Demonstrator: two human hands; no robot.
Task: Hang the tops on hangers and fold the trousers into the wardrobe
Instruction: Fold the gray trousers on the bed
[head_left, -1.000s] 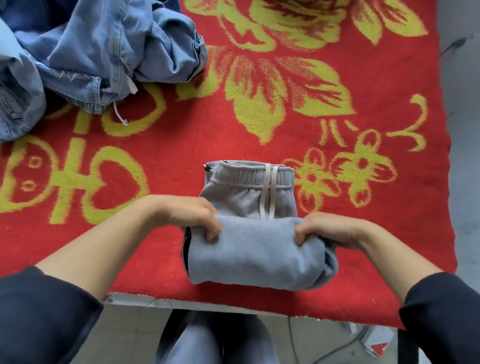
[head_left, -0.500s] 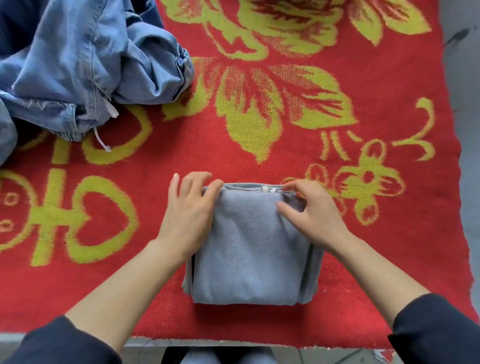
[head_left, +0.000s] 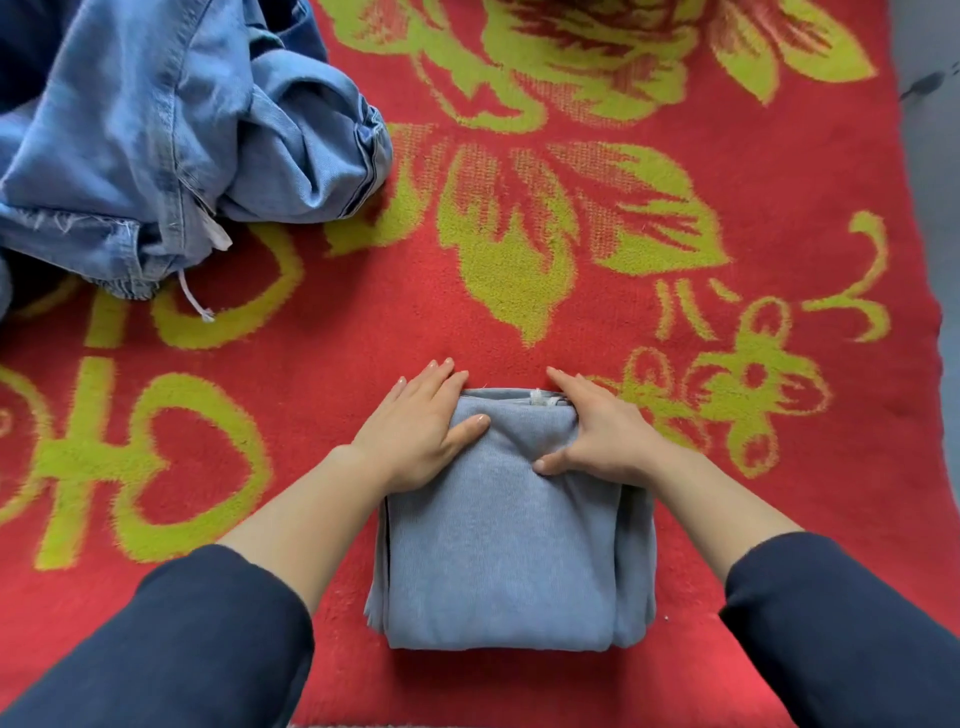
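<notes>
Grey sweat trousers (head_left: 498, 551) lie folded into a thick square packet on the red blanket, close to its near edge. A bit of the white drawstring shows at the packet's far edge. My left hand (head_left: 421, 426) rests flat on the far left corner, fingers straight, thumb lying on the top layer. My right hand (head_left: 597, 431) presses the far right corner the same way, thumb spread onto the cloth. Both sleeves are dark navy.
A crumpled heap of light blue denim garments (head_left: 171, 135) fills the far left, with a white cord hanging out of it. The red blanket with yellow-green flowers (head_left: 571, 218) covers the surface; grey floor (head_left: 935, 156) runs along its right edge.
The near half of the trousers was folded over onto the waistband. My hands let go of the fold and slid to the far corners, where they now press flat.
</notes>
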